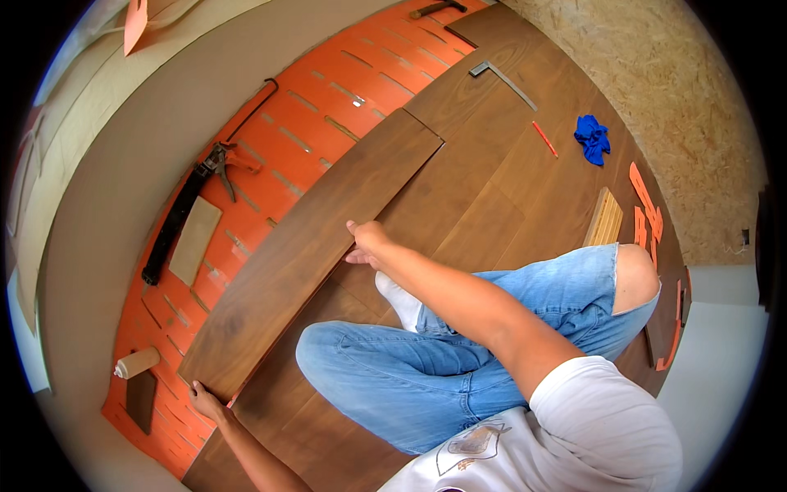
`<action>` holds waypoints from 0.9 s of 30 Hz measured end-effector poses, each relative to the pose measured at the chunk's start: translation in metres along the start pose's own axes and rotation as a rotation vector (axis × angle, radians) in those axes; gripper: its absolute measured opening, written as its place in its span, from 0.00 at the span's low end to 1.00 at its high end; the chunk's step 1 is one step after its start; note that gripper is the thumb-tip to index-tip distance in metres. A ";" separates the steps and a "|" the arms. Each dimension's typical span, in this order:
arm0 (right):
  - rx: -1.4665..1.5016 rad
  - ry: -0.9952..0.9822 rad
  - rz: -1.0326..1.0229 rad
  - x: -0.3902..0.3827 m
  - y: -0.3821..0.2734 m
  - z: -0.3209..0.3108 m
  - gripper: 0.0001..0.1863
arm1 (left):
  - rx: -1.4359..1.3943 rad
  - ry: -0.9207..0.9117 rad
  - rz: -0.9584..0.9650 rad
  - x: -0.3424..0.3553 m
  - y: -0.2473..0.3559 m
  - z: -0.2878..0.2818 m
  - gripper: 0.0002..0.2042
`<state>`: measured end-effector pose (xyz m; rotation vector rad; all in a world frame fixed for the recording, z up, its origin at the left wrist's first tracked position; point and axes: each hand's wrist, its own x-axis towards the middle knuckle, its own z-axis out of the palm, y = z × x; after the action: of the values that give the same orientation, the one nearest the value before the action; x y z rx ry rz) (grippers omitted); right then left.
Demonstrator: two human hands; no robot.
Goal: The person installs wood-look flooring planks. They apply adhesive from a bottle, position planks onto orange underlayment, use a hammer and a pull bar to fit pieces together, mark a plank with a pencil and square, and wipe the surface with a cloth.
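Note:
A long brown wooden floor plank point(299, 234) lies slantwise between the laid floorboards and an orange slotted underlay point(287, 131). Its near long edge stands a little off the boards, with a dark gap along it. At the plank's lower left end, my left hand point(206, 400) grips the corner, fingers partly hidden. My right hand point(367, 243) pinches the near long edge around its middle, thumb on top and fingers reaching beneath. The plank's far upper end meets another laid floorboard point(467, 90).
On the underlay lie a black caulking gun point(193, 193), a beige block point(195, 239), a cartridge point(138, 362) and a hammer point(438, 8). A square point(504, 82), red pencil point(545, 139), blue cloth point(592, 139), wood block point(603, 220) and orange strips point(646, 197) rest on the boards.

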<state>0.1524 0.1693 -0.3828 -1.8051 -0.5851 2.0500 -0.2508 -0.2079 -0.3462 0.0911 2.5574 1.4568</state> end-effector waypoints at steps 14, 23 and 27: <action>0.057 0.062 -0.032 0.010 0.014 -0.005 0.26 | -0.004 -0.052 0.007 0.025 -0.044 0.001 0.17; -0.485 -0.213 -0.216 -0.045 -0.018 0.008 0.21 | -0.194 -0.285 -0.089 0.017 -0.060 0.006 0.19; -0.840 0.102 -0.993 -0.009 -0.066 0.010 0.14 | 0.801 0.160 0.217 0.040 -0.073 0.041 0.21</action>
<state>0.1425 0.2207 -0.3399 -1.4082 -2.0120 1.0539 -0.2781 -0.2044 -0.4348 0.3850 3.1748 0.4066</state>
